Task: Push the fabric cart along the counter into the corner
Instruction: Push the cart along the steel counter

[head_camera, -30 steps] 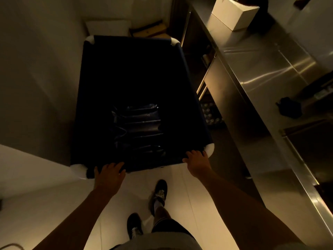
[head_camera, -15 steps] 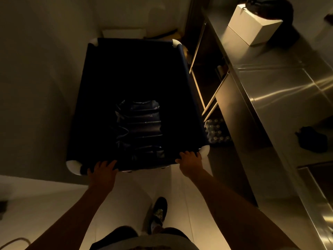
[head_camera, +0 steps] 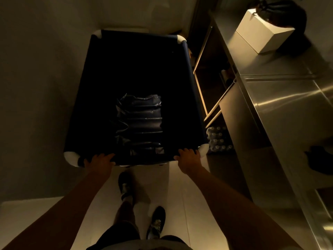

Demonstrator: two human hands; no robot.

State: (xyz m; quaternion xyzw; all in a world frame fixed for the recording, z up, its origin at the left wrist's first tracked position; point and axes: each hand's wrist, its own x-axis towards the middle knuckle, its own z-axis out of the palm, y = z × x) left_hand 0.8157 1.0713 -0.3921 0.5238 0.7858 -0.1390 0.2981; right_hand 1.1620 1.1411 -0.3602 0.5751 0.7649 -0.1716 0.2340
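Observation:
The fabric cart [head_camera: 191, 78] is a deep dark-blue bin with white corner caps, standing ahead of me between the left wall and the steel counter [head_camera: 281, 98]. Its far rim almost meets the back wall in the corner. Folded dark bags lie at its bottom. My left hand [head_camera: 100, 161] grips the near rim close to the left corner cap. My right hand [head_camera: 188, 156] grips the same rim beside the right corner cap. Both arms are stretched out straight.
A white box [head_camera: 261, 33] and a dark bag [head_camera: 282, 13] sit on the counter's far end; a dark object [head_camera: 322, 161] lies on it at the right edge. A pack of bottles [head_camera: 218, 139] stands on the floor under the counter. A plain wall [head_camera: 36, 87] runs on the left.
The cart has rolled forward toward the back wall, covering the items that lay behind it. I have stepped along the counter, both hands staying on the near rim.

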